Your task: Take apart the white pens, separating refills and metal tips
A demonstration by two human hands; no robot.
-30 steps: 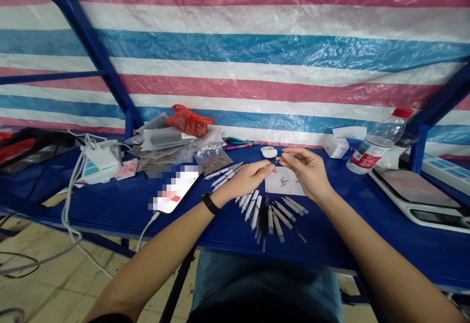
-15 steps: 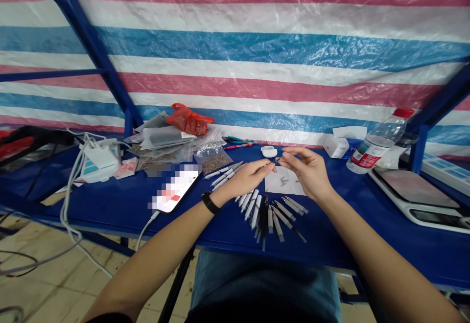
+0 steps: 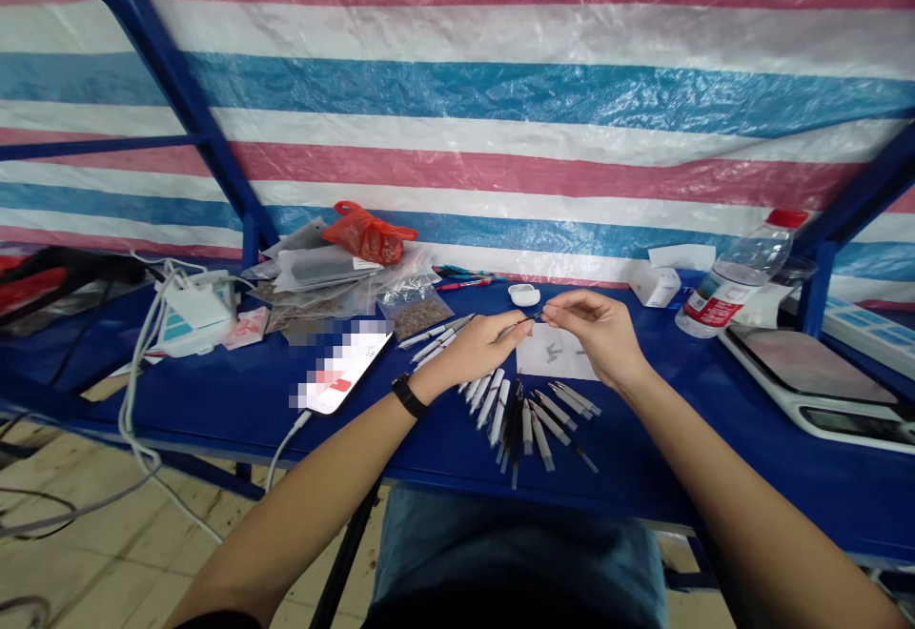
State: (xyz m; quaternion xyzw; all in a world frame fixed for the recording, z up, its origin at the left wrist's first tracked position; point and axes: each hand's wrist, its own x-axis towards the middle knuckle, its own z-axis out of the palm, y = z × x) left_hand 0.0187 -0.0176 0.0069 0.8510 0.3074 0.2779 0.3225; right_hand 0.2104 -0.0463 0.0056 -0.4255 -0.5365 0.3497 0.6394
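Note:
My left hand [image 3: 493,341] is closed in a pinch above the pen parts, with a black band on its wrist. From its fingertips a thin dark piece [image 3: 538,316] sticks out, too small to name for certain. My right hand [image 3: 593,329] pinches the other end of that piece between thumb and forefinger. Under the hands lies a white paper [image 3: 568,362] with several small grey springs [image 3: 554,353] on it. Nearer me, white pen barrels [image 3: 493,400], dark pen refills [image 3: 513,434] and clear-ended grey pen barrels [image 3: 547,429] are fanned out on the blue table.
A lit phone [image 3: 350,367] on a cable lies left, near plastic bags [image 3: 325,272] and a power strip [image 3: 196,314]. A white earphone case [image 3: 524,295] sits behind the hands. At right are a bottle [image 3: 736,281], a small box [image 3: 654,286] and a scale [image 3: 815,381].
My right hand's fingers have closed in and lowered slightly onto the thin dark piece. The left hand has hardly moved; the things on the table stay put.

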